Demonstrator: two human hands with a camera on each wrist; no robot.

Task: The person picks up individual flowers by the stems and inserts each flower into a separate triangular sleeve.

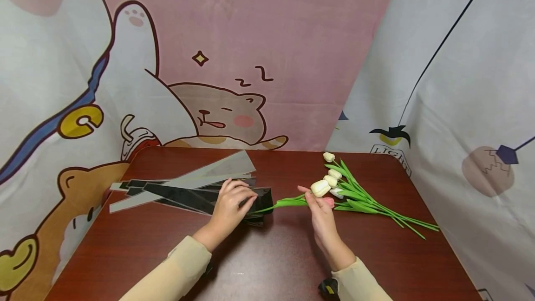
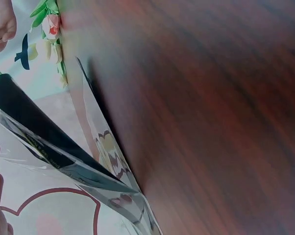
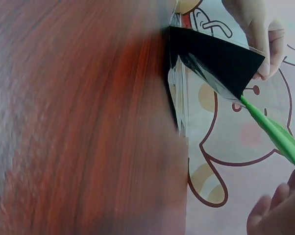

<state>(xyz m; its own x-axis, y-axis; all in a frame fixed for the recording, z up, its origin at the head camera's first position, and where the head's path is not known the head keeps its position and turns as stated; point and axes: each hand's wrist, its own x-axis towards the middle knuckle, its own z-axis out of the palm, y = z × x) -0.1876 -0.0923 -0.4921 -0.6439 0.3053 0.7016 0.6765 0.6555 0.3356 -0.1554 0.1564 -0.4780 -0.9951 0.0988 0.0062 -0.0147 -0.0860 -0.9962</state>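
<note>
My left hand [image 1: 232,203] pinches the edge of a black-and-clear flower sleeve [image 1: 263,199] at the middle of the table. In the right wrist view, the sleeve's black mouth [image 3: 221,58] gapes, and a green stem [image 3: 270,129] runs into it. My right hand [image 1: 322,222] holds this tulip near its pink bloom [image 1: 329,202], its leaves [image 1: 291,202] pointing left to the sleeve. Part of the stem is hidden inside the sleeve. Just beyond the right hand lie white tulips [image 1: 321,188].
More flower sleeves [image 1: 179,192], black and clear, are fanned out on the left of the brown table [image 1: 271,254]. Stems [image 1: 401,215] of the lying tulips stretch towards the right edge. A printed cloth [image 1: 309,59] hangs behind the table.
</note>
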